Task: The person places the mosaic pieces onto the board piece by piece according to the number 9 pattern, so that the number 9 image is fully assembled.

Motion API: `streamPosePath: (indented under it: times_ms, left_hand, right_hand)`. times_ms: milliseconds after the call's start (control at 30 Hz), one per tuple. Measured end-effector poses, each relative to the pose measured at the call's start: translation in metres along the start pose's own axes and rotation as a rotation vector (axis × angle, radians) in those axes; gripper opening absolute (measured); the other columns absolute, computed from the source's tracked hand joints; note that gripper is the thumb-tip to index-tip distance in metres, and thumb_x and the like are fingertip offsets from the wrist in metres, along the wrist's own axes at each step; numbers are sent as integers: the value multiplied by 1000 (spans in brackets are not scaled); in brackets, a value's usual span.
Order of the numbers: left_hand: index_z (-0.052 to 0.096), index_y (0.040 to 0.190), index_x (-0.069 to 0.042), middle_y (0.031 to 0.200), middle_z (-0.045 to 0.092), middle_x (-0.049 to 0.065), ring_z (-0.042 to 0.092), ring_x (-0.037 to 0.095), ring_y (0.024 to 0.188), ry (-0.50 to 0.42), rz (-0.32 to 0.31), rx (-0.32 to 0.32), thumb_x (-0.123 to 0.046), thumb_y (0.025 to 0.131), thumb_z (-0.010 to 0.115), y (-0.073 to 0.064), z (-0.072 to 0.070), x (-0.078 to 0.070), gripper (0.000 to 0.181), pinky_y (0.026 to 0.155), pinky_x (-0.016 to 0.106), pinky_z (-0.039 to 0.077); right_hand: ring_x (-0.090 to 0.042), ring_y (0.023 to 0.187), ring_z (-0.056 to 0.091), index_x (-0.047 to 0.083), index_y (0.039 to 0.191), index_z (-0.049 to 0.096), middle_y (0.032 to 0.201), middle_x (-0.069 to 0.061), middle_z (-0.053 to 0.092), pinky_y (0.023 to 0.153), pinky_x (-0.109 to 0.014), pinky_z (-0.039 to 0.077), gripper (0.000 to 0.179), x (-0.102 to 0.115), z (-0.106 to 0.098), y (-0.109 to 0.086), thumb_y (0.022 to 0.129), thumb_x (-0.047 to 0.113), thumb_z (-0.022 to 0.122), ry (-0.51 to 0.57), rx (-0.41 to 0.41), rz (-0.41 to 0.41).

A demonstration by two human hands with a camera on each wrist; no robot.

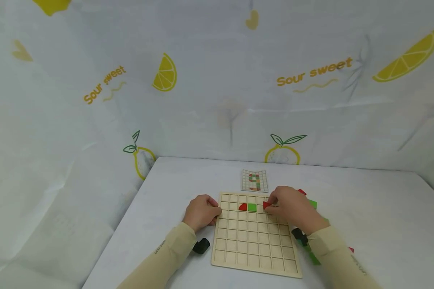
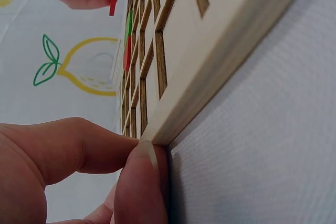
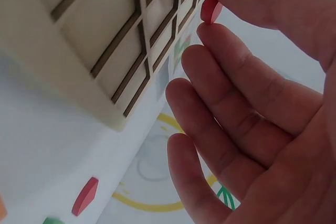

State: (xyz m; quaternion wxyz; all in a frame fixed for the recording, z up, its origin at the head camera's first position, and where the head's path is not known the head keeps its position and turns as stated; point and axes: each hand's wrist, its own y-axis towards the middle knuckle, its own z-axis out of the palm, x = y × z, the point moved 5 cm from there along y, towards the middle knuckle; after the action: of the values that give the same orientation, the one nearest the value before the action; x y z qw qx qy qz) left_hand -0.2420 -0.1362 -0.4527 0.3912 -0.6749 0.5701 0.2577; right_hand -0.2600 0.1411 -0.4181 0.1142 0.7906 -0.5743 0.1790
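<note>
My left hand [image 1: 201, 212] pinches the left edge of a wooden grid board [image 1: 238, 245] between thumb and fingers, seen close up in the left wrist view. Over the board's upper right squares is my right hand [image 1: 293, 206], holding a small red piece [image 3: 211, 8] between thumb and index fingertips. Its other fingers are spread, loosely bent. In the left wrist view this red piece stands off the board's surface. In the board's second row, a red piece with a rounded corner [image 1: 242, 207] lies beside a green square piece [image 1: 252, 207].
Behind the board lies a pattern card [image 1: 254, 188] with coloured shapes on a grid. Loose red [image 1: 301, 192] and green pieces [image 1: 314, 258] are scattered to the right, partly behind my right arm. A black object [image 1: 201, 246] is by my left wrist. A lemon-print cloth [image 1: 217, 80] hangs behind the table.
</note>
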Motion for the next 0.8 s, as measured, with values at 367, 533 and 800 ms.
streamPosePath:
  times_ms: [367,533,800]
  left_hand:
    - [70,98,-10,75,72,1,67,12,57,9,-7,-2,-16,92,78,2,1,2,12,56,25,54]
    - [70,99,-10,75,72,2,67,12,57,12,5,1,-16,91,78,0,1,1,12,56,25,54]
    - [70,99,-10,75,73,3,68,13,58,18,4,-5,-16,92,78,0,1,0,12,56,26,53]
  right_hand:
    - [-14,79,60,15,89,78,87,4,70,73,-34,56,12,8,12,7,90,24,87,-3,2,0]
    - [-13,77,59,16,87,78,86,4,69,72,-34,55,11,11,15,8,90,24,85,-20,1,-12]
    - [-13,78,58,16,88,78,87,4,68,73,-34,55,12,11,18,12,90,25,85,-65,10,-7]
